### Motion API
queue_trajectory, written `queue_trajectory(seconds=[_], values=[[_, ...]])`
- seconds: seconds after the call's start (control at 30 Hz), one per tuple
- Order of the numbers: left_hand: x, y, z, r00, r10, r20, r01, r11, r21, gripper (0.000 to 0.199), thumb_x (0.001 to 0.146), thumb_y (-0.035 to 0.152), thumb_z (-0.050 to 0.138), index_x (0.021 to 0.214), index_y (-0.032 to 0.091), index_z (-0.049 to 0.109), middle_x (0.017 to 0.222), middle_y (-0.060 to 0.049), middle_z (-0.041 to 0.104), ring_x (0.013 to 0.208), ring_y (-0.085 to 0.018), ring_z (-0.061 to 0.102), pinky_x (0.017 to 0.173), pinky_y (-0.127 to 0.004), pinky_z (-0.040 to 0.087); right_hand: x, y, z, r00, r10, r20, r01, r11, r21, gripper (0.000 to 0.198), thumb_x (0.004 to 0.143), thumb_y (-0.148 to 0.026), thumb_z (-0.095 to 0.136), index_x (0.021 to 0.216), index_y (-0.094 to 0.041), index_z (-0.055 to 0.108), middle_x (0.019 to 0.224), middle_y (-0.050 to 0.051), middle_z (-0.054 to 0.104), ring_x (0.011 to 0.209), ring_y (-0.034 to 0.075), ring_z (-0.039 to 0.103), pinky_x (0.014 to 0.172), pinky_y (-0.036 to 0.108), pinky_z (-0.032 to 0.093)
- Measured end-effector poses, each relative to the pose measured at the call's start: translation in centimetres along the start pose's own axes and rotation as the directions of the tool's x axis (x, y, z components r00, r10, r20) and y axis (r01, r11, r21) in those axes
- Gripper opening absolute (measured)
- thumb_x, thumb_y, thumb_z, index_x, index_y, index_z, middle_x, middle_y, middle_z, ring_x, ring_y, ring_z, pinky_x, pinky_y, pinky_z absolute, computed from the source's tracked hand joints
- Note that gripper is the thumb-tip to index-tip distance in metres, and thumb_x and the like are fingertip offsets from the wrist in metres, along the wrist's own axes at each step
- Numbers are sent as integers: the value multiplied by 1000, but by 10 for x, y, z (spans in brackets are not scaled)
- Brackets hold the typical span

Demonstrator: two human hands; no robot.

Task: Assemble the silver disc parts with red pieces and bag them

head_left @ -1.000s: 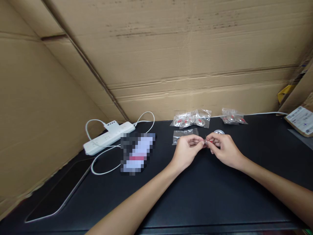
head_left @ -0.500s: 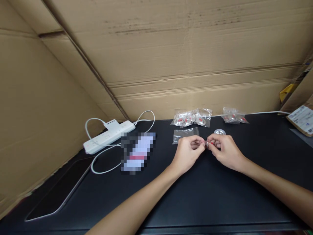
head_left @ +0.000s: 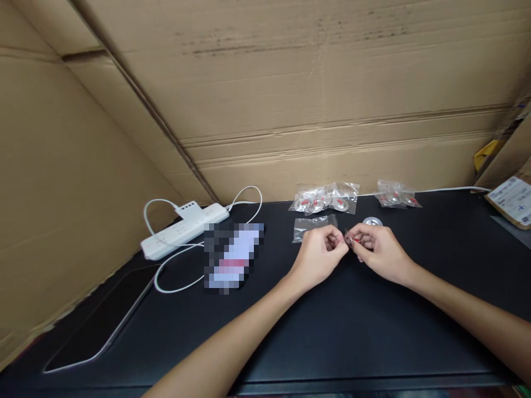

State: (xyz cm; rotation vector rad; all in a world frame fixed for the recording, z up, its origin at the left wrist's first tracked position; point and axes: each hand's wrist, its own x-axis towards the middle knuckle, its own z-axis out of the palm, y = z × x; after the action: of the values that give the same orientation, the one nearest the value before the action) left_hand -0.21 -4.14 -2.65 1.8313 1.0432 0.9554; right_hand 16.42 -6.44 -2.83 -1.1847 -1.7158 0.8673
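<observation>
My right hand pinches a small, shiny round piece between thumb and fingers. A bit of red shows beside it at those fingertips. My left hand is closed in a pinch right at the left edge of that piece; what its fingertips grip is hidden. Just behind my right hand a silver metal disc lies on the black table, partly covered by the hand. Behind my left hand is a flat clear plastic bag.
Several clear bags with silver discs and red parts lie at the back, with more bagged discs further right. To the left are a white power strip, cables, a blurred-out phone and a dark tablet. Cardboard walls enclose the table.
The small round piece has turned so more of its face shows. My left fingertips have curled tighter, and my right fingers have shifted slightly around the piece.
</observation>
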Motion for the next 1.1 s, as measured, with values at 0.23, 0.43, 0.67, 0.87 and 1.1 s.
queue_trajectory(seconds=[0.23,0.43,0.67,0.87,1.1], values=[[5,-3,-3,993,-61,99,79,979,-185,5,72,15,54,70,15,58,58,3,55,51,-9,51,51,-21,39,0,-2,-11,986,-163,19,164,986,-43,18,85,-19,60,102,-18,62,95,7,67,82,17,65,74,30,56],[9,-1,-7,991,-59,121,97,936,-337,4,72,17,57,70,14,59,58,3,55,46,-6,47,45,-19,37,3,-1,-18,969,-196,149,193,980,38,52,81,-31,73,128,-21,53,110,8,65,92,19,66,84,36,58],[11,-3,-9,991,-65,116,105,918,-382,3,73,16,57,72,13,58,58,1,57,48,-8,51,44,-19,40,6,-2,-21,974,-227,-15,226,972,-67,24,87,-31,65,108,-20,63,98,7,67,83,18,66,76,33,57],[10,-5,-7,986,-36,162,95,924,-370,1,76,14,57,75,13,58,63,0,59,53,-10,59,54,-23,51,5,3,-21,975,-204,92,215,967,-135,11,90,-26,58,89,-19,65,75,2,66,63,13,60,59,25,50],[6,0,-3,996,67,55,-38,910,-413,13,82,19,66,93,15,63,90,-4,64,84,-15,65,82,-33,57,3,0,-17,968,-241,68,249,953,-170,11,88,-20,55,80,-19,63,75,2,67,66,15,63,63,27,51]])
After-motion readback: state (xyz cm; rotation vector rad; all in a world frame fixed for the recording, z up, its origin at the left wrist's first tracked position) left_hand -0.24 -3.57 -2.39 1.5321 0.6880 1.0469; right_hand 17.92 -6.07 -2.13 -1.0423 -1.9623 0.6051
